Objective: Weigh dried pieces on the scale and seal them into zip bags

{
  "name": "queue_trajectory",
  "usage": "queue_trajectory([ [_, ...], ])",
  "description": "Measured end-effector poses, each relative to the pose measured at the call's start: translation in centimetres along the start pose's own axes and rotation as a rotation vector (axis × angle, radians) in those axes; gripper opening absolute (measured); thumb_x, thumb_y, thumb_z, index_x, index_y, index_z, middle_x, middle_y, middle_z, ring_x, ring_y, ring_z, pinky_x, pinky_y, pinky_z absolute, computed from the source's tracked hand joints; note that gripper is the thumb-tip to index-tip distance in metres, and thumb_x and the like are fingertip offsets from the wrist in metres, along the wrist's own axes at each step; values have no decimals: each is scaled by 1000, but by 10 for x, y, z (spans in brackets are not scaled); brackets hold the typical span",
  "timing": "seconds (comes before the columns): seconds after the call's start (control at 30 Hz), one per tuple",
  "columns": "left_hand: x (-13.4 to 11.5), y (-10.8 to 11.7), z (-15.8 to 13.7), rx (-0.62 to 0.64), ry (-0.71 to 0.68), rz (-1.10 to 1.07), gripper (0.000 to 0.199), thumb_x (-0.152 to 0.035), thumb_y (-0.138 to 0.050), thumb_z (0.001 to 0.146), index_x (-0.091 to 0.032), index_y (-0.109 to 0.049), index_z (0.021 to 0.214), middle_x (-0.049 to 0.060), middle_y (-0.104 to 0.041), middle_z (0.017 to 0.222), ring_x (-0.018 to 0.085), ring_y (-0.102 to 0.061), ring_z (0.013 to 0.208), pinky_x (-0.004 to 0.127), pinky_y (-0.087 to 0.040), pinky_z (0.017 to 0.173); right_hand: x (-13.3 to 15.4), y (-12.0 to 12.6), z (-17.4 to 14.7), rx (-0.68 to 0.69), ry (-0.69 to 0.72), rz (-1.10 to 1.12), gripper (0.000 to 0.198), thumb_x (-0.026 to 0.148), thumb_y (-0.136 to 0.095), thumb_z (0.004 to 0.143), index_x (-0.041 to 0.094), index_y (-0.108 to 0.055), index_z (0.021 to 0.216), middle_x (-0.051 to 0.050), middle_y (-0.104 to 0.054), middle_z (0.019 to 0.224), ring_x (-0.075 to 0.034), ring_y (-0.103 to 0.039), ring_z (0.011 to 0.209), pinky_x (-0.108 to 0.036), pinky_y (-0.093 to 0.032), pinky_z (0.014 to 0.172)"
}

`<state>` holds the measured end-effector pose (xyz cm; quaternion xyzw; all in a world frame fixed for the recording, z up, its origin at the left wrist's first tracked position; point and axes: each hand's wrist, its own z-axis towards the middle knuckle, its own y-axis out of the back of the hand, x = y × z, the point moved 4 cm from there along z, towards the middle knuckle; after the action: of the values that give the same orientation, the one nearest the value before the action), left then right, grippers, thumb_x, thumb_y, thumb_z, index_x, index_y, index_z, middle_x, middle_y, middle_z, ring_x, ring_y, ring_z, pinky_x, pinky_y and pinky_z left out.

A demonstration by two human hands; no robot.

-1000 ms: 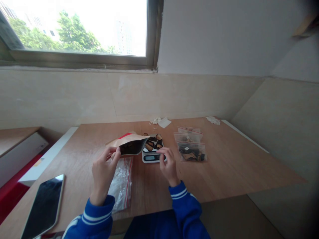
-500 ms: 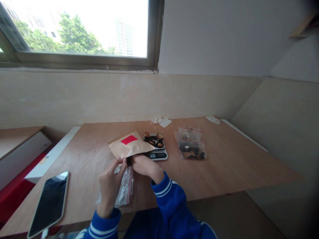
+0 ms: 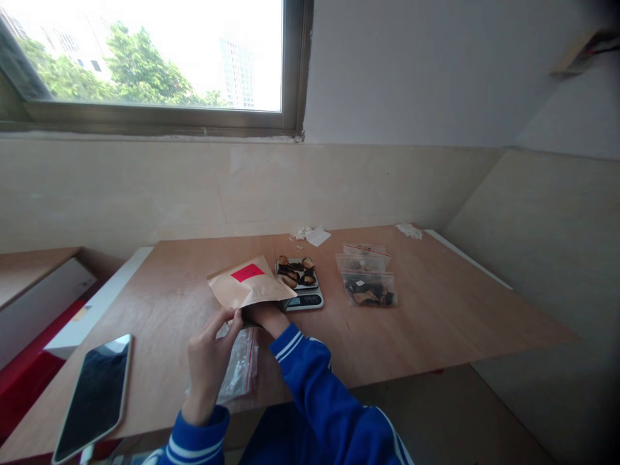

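A brown paper bag (image 3: 227, 287) with a red label lies tilted on the table, its mouth toward me. My left hand (image 3: 216, 345) pinches the edge of that mouth between thumb and fingers. Inside the opening is my right hand (image 3: 268, 316), its fingers hidden by the paper. Just behind the bag's right corner stands a small digital kitchen scale (image 3: 314, 299), with several dark-edged dried slices (image 3: 307, 279) on its plate. Clear zip bags (image 3: 242, 368) lie flat under my hands.
Several zip bags of dark dried pieces (image 3: 371, 290) lie right of the scale. A large phone or tablet (image 3: 94, 394) with a cable rests at the left front. White scraps (image 3: 317, 236) and a crumpled tissue (image 3: 409, 230) sit along the back edge.
My right hand has pushed deeper into the paper bag, the forearm moving left and up with it. My left hand still grips the bag's edge. The view has shifted slightly.
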<state>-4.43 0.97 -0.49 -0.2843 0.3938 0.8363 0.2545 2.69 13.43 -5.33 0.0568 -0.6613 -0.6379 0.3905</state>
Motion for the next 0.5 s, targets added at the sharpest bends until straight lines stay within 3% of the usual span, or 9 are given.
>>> queue_trajectory([
  [0.23, -4, 4, 7, -67, 28, 27, 30, -50, -57, 84, -24, -70, 81, 2, -75, 81, 21, -71, 77, 27, -50, 68, 16, 34, -27, -122, 85, 82, 27, 14, -52, 90, 16, -64, 114, -11, -63, 128, -27, -56, 122, -37, -39, 107],
  [0.4, -9, 8, 22, -83, 114, 113, 29, -50, -55, 85, -24, -68, 81, 2, -73, 77, 21, -70, 76, 27, -47, 65, 25, 67, -53, -166, -58, 44, 28, 12, -45, 93, 9, -64, 113, -18, -69, 109, -27, -67, 95, -35, -52, 86],
  [0.5, -14, 11, 37, -119, 162, 154, 31, -51, -54, 85, -24, -68, 82, 2, -72, 78, 23, -69, 80, 27, -45, 64, 35, 87, -69, -329, -4, 96, 27, 13, -42, 95, 14, -64, 110, -14, -68, 107, -24, -65, 99, -35, -51, 88],
])
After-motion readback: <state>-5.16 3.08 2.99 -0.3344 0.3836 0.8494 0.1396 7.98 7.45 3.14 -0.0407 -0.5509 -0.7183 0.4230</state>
